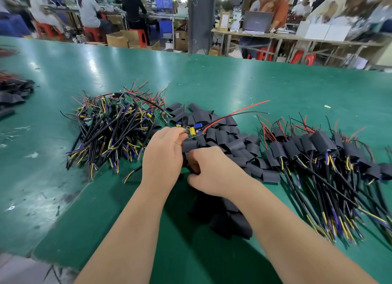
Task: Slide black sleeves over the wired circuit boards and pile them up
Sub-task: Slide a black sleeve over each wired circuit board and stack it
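The left hand (163,154) pinches a bare circuit board (194,132) by its near-left end, so the board's long axis runs left to right and its red and black leads (237,111) point away to the far right. Just near it, the right hand (214,171) is curled over the loose black sleeves (222,133); I cannot tell whether it grasps one. On the green table (233,82), unsleeved boards (114,122) are heaped to the left and sleeved boards (318,150) piled to the right.

Past my green bench top (233,82), a dark pillar (201,18) stands, with cardboard boxes (121,38) and red stools (141,36) to its left, a laptop (257,21) to its right
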`<state>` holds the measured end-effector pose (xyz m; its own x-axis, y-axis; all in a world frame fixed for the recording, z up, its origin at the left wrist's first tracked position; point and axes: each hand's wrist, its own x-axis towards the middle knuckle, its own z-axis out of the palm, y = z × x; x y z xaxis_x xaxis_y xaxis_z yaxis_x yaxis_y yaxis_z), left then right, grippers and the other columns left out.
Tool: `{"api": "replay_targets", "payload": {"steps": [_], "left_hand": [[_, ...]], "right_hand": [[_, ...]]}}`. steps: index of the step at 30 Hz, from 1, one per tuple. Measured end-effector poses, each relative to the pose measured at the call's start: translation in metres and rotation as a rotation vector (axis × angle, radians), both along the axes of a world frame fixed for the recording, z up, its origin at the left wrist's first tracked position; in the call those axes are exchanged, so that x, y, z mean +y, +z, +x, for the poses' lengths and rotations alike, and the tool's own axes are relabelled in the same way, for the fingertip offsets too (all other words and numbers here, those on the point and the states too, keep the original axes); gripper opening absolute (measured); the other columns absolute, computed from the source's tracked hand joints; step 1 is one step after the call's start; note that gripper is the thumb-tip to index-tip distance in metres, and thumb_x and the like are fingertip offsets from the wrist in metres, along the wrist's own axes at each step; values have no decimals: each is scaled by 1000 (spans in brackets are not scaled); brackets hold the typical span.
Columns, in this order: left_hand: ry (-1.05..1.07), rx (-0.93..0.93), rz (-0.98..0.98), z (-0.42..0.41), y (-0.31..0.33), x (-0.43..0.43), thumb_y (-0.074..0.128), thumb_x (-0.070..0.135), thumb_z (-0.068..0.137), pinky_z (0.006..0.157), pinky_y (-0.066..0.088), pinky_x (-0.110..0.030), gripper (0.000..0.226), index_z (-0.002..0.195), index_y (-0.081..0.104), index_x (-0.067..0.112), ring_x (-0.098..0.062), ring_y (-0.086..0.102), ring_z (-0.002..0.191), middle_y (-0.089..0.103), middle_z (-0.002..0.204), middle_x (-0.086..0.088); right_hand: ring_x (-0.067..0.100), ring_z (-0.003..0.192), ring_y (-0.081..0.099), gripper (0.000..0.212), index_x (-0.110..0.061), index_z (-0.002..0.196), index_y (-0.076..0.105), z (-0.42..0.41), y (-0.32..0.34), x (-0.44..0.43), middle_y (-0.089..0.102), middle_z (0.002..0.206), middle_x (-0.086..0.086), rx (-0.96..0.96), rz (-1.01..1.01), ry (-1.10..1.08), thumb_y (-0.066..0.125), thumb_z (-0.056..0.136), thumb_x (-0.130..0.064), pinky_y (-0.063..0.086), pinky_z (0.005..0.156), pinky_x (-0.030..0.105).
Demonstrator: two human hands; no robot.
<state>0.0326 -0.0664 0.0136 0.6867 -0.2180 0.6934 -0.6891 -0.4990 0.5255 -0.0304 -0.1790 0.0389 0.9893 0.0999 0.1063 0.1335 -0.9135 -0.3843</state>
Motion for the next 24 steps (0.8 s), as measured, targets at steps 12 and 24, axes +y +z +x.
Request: {"api": "replay_targets", "payload": {"steps": [12, 24], "left_hand": [[-4, -4, 44, 2, -3, 1, 48, -7, 82, 69, 41, -29, 22, 92, 66, 2, -27, 56, 77, 60, 80, -1], [-54, 1, 107, -4, -3, -2, 49, 12, 89, 67, 48, -40, 23, 93, 68, 0, -29, 57, 78, 64, 77, -7]], "right_hand": [[11, 87, 68, 26, -19, 94, 60, -30, 1, -75, 68, 81, -3, -376, 1879, -306, 66, 70, -17, 53, 70, 19], [12, 93, 70, 37, 0, 95, 66, -36, 12, -74, 75, 94, 8, -424, 2412, -427, 72, 64, -20, 56, 59, 19]]}}
